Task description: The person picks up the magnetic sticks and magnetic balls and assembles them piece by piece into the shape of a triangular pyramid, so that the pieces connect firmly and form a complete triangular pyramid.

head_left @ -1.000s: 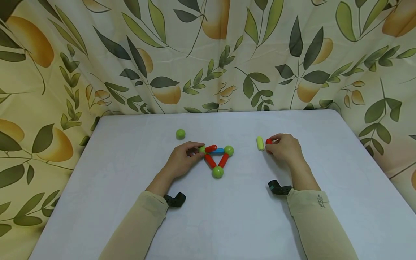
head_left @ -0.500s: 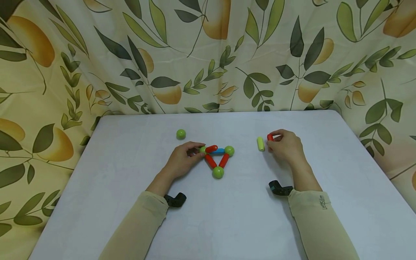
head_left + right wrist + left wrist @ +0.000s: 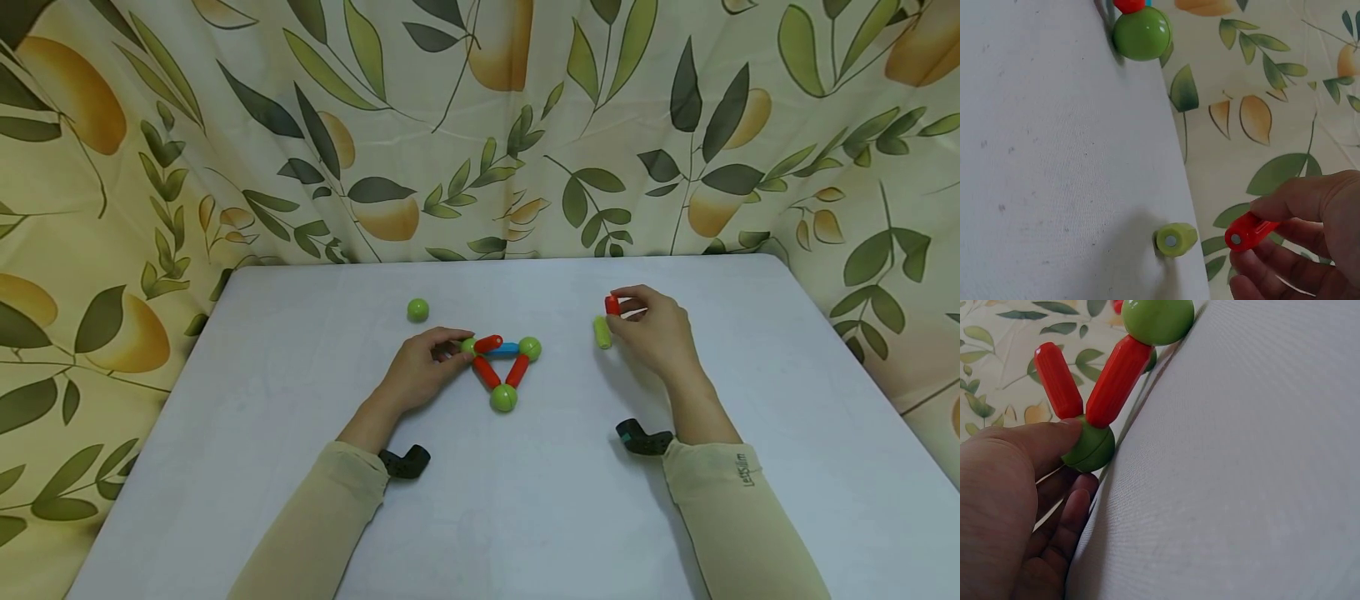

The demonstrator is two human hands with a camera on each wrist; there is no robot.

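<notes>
Your left hand (image 3: 422, 368) pinches one green corner ball (image 3: 467, 345) of a triangle built with one blue rod (image 3: 506, 349) and two red side rods (image 3: 487, 372); a third red rod (image 3: 490, 343) sticks out from that ball. Your right hand (image 3: 660, 329) holds a separate red rod (image 3: 612, 306) just beside a yellow-green rod (image 3: 602, 332). Beyond your left hand, a loose green ball (image 3: 417, 310) sits on the white table (image 3: 555, 517).

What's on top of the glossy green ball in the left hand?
A faceted red rod slants up from it. The left hand hides part of the green ball.
</notes>
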